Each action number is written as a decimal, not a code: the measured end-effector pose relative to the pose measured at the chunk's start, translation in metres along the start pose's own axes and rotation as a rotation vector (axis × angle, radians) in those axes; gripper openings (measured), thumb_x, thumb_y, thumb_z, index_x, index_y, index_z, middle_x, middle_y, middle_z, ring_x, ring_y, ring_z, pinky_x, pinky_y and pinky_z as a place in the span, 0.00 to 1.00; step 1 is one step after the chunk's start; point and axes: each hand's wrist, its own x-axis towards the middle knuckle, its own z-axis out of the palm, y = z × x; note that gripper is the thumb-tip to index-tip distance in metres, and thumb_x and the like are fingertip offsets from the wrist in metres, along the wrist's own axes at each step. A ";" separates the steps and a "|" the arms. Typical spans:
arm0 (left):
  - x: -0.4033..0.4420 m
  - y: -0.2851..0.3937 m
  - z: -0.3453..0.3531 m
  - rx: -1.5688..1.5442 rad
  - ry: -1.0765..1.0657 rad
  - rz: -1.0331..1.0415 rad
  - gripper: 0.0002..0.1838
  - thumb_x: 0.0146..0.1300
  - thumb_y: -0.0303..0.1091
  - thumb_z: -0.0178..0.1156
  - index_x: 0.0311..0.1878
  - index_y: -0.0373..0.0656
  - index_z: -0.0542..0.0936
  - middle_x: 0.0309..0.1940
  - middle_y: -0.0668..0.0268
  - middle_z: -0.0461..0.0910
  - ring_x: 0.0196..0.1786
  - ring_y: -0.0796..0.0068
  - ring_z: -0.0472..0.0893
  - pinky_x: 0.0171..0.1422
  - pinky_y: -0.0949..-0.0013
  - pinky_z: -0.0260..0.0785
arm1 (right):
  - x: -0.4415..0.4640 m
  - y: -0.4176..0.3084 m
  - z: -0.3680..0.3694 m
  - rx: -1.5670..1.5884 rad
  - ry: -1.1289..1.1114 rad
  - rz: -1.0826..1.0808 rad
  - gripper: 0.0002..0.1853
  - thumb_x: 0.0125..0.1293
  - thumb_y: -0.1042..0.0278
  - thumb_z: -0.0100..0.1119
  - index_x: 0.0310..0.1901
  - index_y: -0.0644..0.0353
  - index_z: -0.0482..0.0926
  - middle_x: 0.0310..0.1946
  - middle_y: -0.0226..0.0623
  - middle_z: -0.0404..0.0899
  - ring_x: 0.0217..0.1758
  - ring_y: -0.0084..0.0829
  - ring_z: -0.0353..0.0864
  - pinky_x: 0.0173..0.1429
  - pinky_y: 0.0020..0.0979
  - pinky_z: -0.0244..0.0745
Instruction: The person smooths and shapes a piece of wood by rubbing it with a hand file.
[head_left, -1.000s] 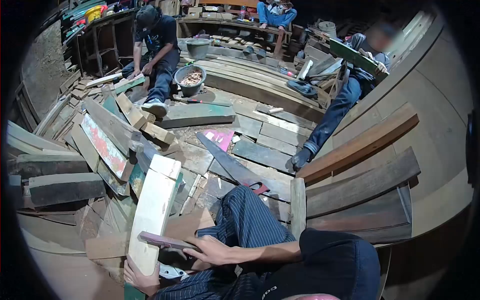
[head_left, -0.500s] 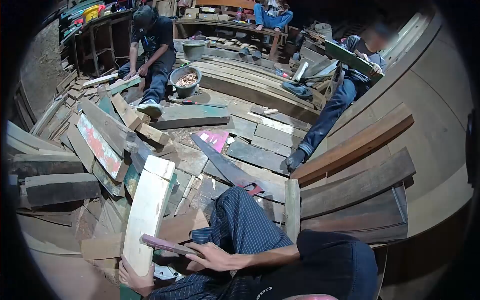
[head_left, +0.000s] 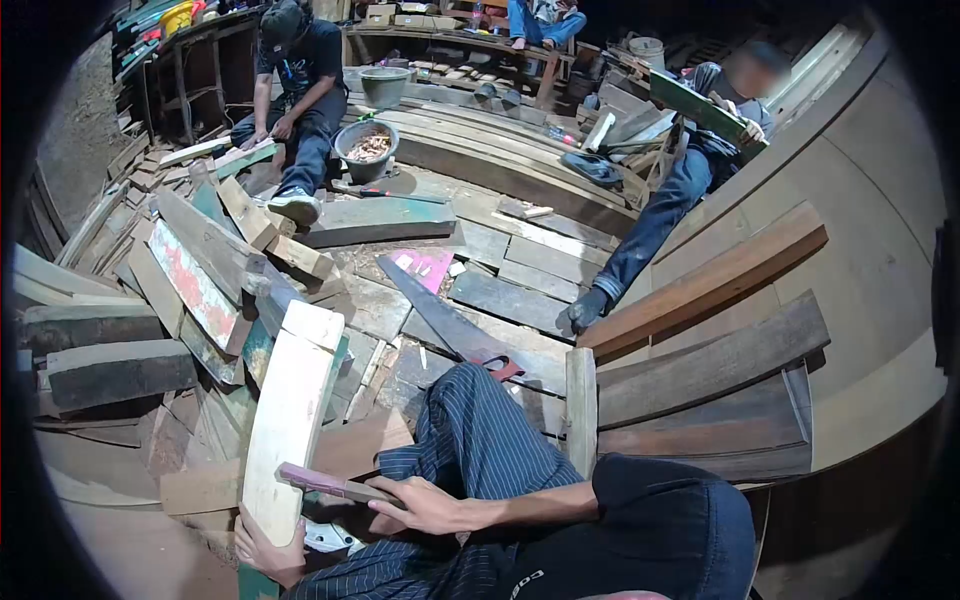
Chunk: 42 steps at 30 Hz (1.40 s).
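A pale wooden plank (head_left: pixel 285 425) with a green edge stands tilted in front of me. My left hand (head_left: pixel 270 545) grips its lower end, fingers wrapped round the side. In my right hand (head_left: pixel 425 503) is a narrow flat tool (head_left: pixel 318 481) with a purplish front part; its exact kind is unclear. The front end of this tool lies over the plank's face, a little above my left hand. Beneath the tool, a white and dark object (head_left: pixel 332 538) shows partly beside my leg. A handsaw (head_left: pixel 435 315) with a red handle rests on the floor beyond my knee.
Stacked wood offcuts (head_left: pixel 125 370) crowd the left. Curved planks (head_left: pixel 715 345) lie along the right wall. One person (head_left: pixel 305 100) works at the back left near a bucket of shavings (head_left: pixel 367 150); another person (head_left: pixel 720 130) holds a green board (head_left: pixel 705 115) at the right.
The view has shifted slightly, so the surroundings sit a little higher and further left. Both hands keep their grips, and the tool stays over nearly the same part of the plank.
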 end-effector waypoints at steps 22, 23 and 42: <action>0.000 -0.008 0.005 0.024 0.002 0.018 0.67 0.31 0.59 0.79 0.80 0.51 0.61 0.67 0.55 0.71 0.70 0.49 0.68 0.73 0.43 0.56 | 0.001 0.010 -0.003 0.029 -0.052 -0.024 0.22 0.80 0.55 0.50 0.63 0.66 0.71 0.23 0.54 0.79 0.24 0.50 0.83 0.33 0.47 0.76; -0.001 -0.009 0.006 0.029 0.008 0.026 0.67 0.31 0.58 0.79 0.80 0.51 0.61 0.67 0.55 0.71 0.70 0.49 0.68 0.73 0.43 0.56 | 0.001 0.009 -0.004 0.027 -0.062 -0.007 0.22 0.80 0.55 0.50 0.63 0.66 0.72 0.23 0.54 0.79 0.24 0.50 0.83 0.33 0.46 0.76; 0.000 0.010 -0.013 -0.010 -0.048 -0.024 0.65 0.32 0.55 0.80 0.79 0.50 0.62 0.67 0.57 0.70 0.72 0.50 0.66 0.75 0.43 0.53 | 0.001 0.001 -0.006 0.025 -0.080 0.011 0.22 0.79 0.57 0.52 0.63 0.66 0.72 0.24 0.56 0.80 0.27 0.54 0.84 0.33 0.47 0.77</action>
